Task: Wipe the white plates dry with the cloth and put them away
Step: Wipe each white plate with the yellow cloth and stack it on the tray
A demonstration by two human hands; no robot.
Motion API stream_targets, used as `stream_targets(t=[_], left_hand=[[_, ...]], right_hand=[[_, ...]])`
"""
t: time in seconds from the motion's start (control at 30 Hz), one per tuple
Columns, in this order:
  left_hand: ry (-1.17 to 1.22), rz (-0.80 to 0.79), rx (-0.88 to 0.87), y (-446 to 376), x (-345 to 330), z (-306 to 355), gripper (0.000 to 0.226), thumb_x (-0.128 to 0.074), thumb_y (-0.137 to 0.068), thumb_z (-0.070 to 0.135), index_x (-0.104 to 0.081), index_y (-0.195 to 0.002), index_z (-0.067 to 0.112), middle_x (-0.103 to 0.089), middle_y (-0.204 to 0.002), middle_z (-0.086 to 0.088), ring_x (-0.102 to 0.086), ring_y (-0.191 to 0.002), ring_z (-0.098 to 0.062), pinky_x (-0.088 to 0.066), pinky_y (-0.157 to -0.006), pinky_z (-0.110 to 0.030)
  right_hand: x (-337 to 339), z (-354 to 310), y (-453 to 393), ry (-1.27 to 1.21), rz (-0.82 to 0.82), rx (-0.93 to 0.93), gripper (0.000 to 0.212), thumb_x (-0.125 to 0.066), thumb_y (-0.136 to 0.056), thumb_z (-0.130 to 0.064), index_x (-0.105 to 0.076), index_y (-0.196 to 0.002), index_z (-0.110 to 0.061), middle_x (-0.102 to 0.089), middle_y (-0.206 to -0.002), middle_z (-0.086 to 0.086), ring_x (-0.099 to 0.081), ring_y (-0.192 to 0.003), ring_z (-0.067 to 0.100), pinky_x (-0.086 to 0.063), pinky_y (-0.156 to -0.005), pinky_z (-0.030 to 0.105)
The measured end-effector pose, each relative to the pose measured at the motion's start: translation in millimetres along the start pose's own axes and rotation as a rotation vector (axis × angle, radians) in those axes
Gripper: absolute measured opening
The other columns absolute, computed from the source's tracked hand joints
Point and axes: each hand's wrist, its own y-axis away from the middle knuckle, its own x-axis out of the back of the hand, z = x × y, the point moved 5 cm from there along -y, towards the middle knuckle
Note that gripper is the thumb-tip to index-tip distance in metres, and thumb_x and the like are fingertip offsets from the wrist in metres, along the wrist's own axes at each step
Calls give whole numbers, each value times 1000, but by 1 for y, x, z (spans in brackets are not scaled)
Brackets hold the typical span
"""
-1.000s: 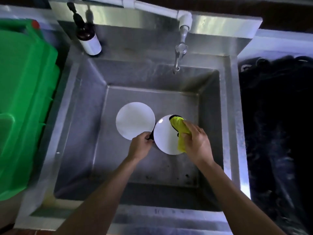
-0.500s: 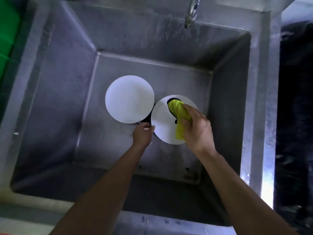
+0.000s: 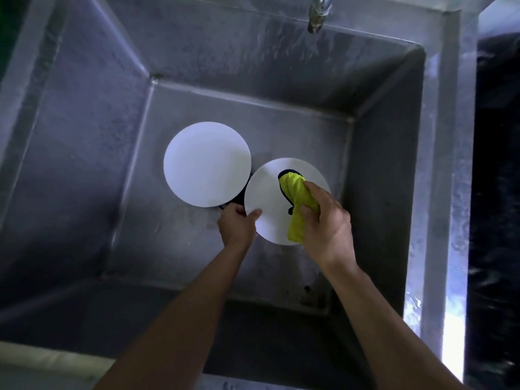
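Two round white plates are in the steel sink. One white plate (image 3: 206, 164) lies on the sink floor left of centre, with something dark just under its lower right edge. The other white plate (image 3: 267, 201) overlaps that spot. My left hand (image 3: 237, 228) grips this plate's lower left rim, thumb on top. My right hand (image 3: 323, 220) presses a yellow cloth (image 3: 297, 198) with a dark edge onto the plate's right half.
The deep steel sink (image 3: 84, 153) surrounds everything, its walls steep on all sides. A tap spout (image 3: 317, 16) hangs over the back right. A dark mass (image 3: 498, 192) fills the area beyond the sink's right rim.
The view has dropped closer into the sink, so the green bin and bottle have left the frame. My left thumb now lies on the plate's rim; the cloth hand stays on the plate.
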Motion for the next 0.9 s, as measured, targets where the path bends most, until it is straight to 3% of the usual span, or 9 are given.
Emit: stream_targets(t=[0.1,0.23,0.3,0.4,0.47,0.57,0.7,0.9], left_hand=[[-15,17,-2,0,0,0,32,-85,-80,22,-54,-72,19,-60,-74,6,-57,-67,-5,-38,-54,-21],[24,33,5,1,2,-1,34,-86,-80,23,-53,-72,15,-59,-73,6,-54,-64,-3,-33,-53,-18],[30,27,18,1,4,-2,34,-86,-80,22,-54,-74,13,-60,-74,5,-56,-63,-3,-39,-52,-20],[100,-8,92,2,5,-4,32,-86,-81,16,-55,-79,9,-63,-84,-2,-66,-66,-16,-57,-44,-33],[143,-41,150,5,4,-7,29,-86,-81,14,-58,-83,6,-64,-90,-5,-67,-75,-22,-57,-42,-34],[184,-66,228,17,2,-12,30,-85,-82,13,-62,-92,-2,-66,-94,-9,-67,-71,-19,-57,-45,-33],[253,-80,305,33,2,-14,24,-83,-84,11,-66,-96,0,-68,-103,-14,-70,-85,-31,-62,-54,-41],[254,-67,324,55,19,-5,20,-81,-84,7,-60,-84,7,-66,-105,-16,-69,-92,-39,-62,-52,-42]], right_hand=[[1,-2,5,-15,11,2,45,-57,-96,-6,-57,-140,-17,-64,-133,2,-63,-117,25,-52,-103,45],[3,-4,12,-2,38,26,43,-59,-97,-8,-58,-139,-16,-65,-132,2,-62,-118,23,-51,-103,37],[4,-3,15,-1,35,17,43,-60,-98,-9,-57,-140,-16,-65,-133,2,-61,-119,23,-51,-104,38],[5,-3,19,-14,35,12,43,-60,-98,-10,-57,-141,-17,-64,-133,1,-61,-121,22,-49,-105,36],[6,-3,22,-30,33,8,43,-59,-99,-10,-56,-141,-17,-64,-134,1,-60,-121,22,-50,-105,38],[8,-1,25,-28,30,-6,42,-58,-100,-12,-55,-142,-17,-63,-135,2,-59,-123,23,-51,-106,43],[13,-1,31,-32,50,-8,41,-57,-100,-10,-56,-141,-18,-63,-135,1,-59,-123,22,-49,-103,37],[21,2,44,2,28,-38,42,-56,-96,-3,-59,-137,-14,-66,-131,4,-63,-116,25,-53,-100,37]])
